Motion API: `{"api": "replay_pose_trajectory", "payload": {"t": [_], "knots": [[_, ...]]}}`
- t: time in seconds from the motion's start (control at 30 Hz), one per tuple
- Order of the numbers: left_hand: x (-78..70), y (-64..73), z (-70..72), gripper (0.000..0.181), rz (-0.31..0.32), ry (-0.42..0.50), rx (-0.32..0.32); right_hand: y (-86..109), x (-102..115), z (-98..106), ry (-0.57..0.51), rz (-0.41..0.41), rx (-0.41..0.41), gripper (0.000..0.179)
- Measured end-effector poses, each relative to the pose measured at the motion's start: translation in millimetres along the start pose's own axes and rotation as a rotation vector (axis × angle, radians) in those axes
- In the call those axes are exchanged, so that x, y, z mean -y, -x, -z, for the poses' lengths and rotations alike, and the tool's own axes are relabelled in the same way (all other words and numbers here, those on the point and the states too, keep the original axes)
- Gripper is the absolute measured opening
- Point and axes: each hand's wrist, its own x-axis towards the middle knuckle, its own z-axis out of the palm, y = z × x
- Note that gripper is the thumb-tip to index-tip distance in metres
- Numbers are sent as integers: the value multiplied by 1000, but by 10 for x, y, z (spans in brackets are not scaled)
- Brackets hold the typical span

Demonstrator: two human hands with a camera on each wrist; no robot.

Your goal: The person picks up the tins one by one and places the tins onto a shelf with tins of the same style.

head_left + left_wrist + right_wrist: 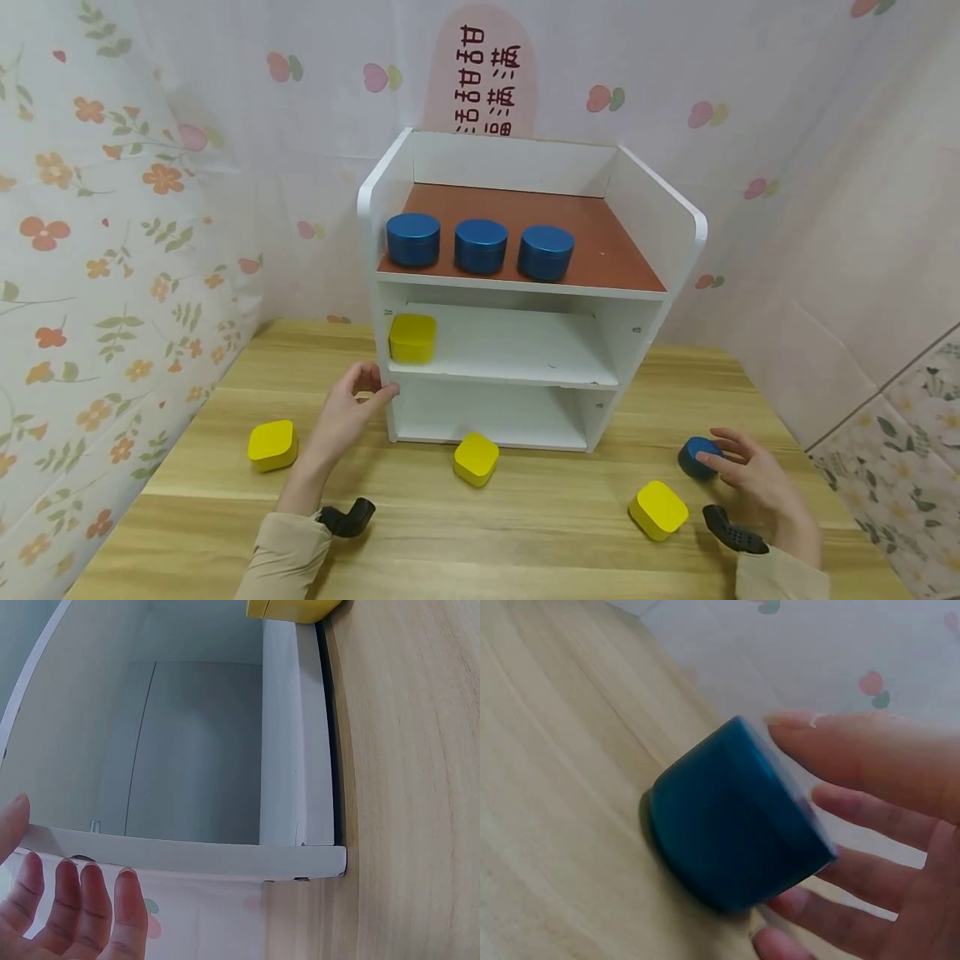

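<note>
The left hand [345,418] is pinching the shelf [510,343] while the right hand [759,482] is cupping a blue tin [692,461], this grasping step seemingly calling for a lift.

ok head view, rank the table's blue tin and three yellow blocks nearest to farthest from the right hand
1. Blue tin, by the right hand
2. Right yellow block, left of that hand
3. Middle yellow block, before the shelf
4. Left yellow block, far left
</note>
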Motion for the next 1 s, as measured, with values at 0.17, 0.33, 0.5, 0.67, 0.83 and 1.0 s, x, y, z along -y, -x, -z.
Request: {"api": "replay_pose_trajectory", "payload": {"t": [0.17,0.33,0.5,0.67,0.83,1.0], "knots": [[-2,-3,-4,34,-1,2,4,-18,-31,-9,60,5,2,74],[-7,3,-3,32,-8,0,-1,-48,-42,-30,92,28,26,75],[-10,5,3,31,-24,-3,-5,-51,-45,-68,70,9,46,77],[-4,10,3,31,-31,-4,-4,-57,-34,-92,72,-3,39,76],[2,14,-6,32,-18,-15,1,-58,2,-79,95,-13,17,74],[-3,21,-10,33,-19,-15,7,-58,43,-58,135,-21,-8,75]]}}
